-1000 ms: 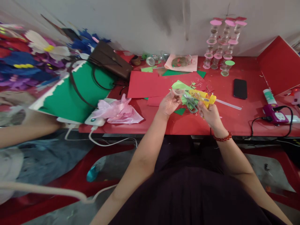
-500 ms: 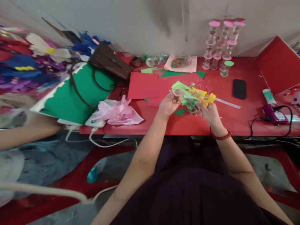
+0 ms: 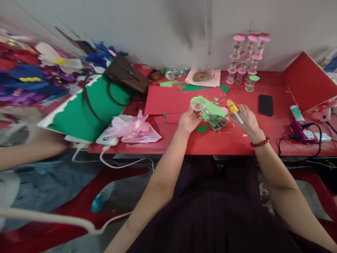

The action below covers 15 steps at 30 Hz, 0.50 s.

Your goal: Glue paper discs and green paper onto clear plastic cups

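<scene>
My left hand (image 3: pixel 189 121) is closed on a small clear plastic cup (image 3: pixel 198 106), its round mouth tilted up. My right hand (image 3: pixel 248 120), with a red beaded bracelet at the wrist, holds a yellow glue gun (image 3: pixel 232 106); a whitish glue stick (image 3: pixel 239 118) sticks out of it toward me. Fingers hide part of the gun. Between the hands, grey-handled scissors (image 3: pixel 217 121) lie on light green paper (image 3: pixel 214 106). Paper scraps are strewn around them on the red table.
Red sheets (image 3: pixel 161 100) lie left of the cup, near a pink plastic bag (image 3: pixel 135 128) and brown handbag (image 3: pixel 127 74). Stacked clear cups (image 3: pixel 240 63) stand at the back. A phone (image 3: pixel 266 104) and purple power adapter (image 3: pixel 304 133) are at right. Another person's arm (image 3: pixel 31 151) reaches in at left.
My right hand has moved right, away from the cup, and the glue gun has turned so its stick points toward me. My left hand still holds the cup in nearly the same place.
</scene>
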{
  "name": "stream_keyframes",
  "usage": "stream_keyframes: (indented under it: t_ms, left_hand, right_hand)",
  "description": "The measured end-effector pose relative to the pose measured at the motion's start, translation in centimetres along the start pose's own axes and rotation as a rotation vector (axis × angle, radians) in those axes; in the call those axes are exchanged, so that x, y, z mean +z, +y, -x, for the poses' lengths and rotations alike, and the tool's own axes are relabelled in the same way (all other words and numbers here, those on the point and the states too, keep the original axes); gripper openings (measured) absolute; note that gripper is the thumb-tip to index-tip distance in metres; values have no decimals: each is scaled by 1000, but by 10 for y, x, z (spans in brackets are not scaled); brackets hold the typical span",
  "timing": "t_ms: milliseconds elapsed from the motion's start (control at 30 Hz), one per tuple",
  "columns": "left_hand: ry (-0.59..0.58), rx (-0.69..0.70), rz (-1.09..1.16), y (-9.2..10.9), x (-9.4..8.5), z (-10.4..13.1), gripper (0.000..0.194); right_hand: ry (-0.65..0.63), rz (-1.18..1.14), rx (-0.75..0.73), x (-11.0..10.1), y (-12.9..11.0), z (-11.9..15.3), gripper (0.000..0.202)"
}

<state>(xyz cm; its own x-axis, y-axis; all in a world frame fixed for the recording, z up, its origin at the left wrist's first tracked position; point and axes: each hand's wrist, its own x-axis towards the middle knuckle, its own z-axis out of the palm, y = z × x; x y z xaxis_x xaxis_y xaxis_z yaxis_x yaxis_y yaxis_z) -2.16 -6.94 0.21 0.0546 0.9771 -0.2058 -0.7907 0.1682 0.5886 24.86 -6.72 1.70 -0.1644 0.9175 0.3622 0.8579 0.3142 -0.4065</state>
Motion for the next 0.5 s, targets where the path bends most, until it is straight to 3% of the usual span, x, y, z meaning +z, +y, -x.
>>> stream_keyframes:
  t_ms: [133,300,500]
  left_hand:
    - [-17,13,16,0,-1,-2,31]
    - [-12,11,12,-1,-1,-2,27]
    - [-68,282,139,8,-7,-1,32]
  right_hand:
    - [-120,274,50,-7,25,-23,32]
    - [-203,369,111,2,44,-41,40]
    - [-327,433,128,12,53,-46,45]
